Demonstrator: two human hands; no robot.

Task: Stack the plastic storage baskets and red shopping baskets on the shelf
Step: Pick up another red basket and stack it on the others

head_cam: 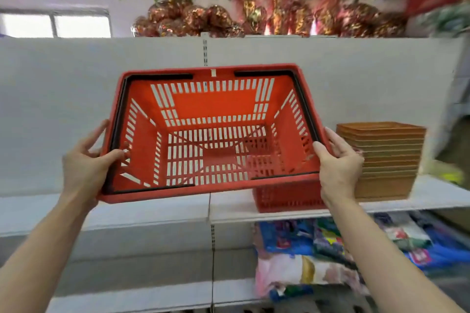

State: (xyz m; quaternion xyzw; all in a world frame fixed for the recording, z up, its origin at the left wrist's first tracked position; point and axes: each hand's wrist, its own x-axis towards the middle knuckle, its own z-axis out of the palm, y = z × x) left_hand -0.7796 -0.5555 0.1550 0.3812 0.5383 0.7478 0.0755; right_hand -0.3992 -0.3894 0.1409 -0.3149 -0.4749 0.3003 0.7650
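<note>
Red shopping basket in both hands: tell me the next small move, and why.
Probably shift the held red basket rightward and lower it into the red basket on the shelf. Left hand and right hand hold it tilted, left of that one.

Left hand (pixel 85 164) and right hand (pixel 339 168) raised, fingers clamped

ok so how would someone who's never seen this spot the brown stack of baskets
Find the white shelf at chest height and follow it to its right end. There stands the brown stack of baskets, just right of the red basket on the shelf and behind the right hand. It alone is brown and many layers tall; the red basket held up is single.
</note>
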